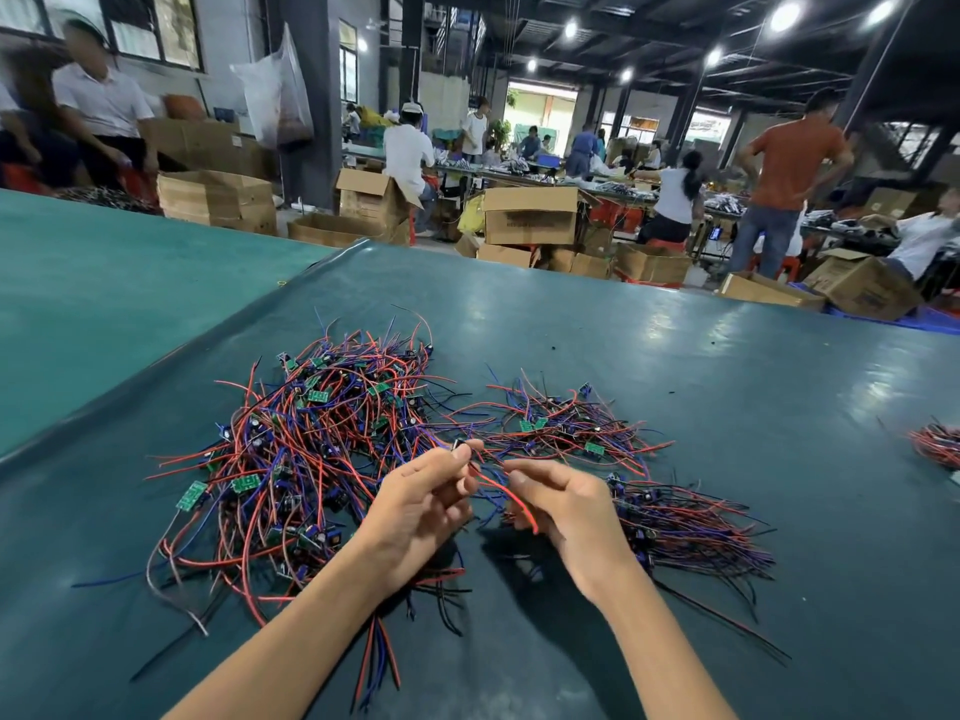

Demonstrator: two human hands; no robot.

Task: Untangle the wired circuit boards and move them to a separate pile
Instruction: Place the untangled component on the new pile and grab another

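Centrally: left hand [421, 506] and right hand [566, 506] hovered above the table [701, 345], between piles.
Left grip: pinched a small wired board [461, 450] between thumb and forefinger.
Right grip: pinched a red wire [511, 493] leading to that board.
Tangled pile [311, 449]: lay left of the hands.
Smaller tangle [561, 423]: lay just beyond them.
Straightened pile [691, 522]: lay right, wires roughly parallel.

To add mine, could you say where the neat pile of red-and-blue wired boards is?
The neat pile lies right of the right hand on the dark green mat, head view.
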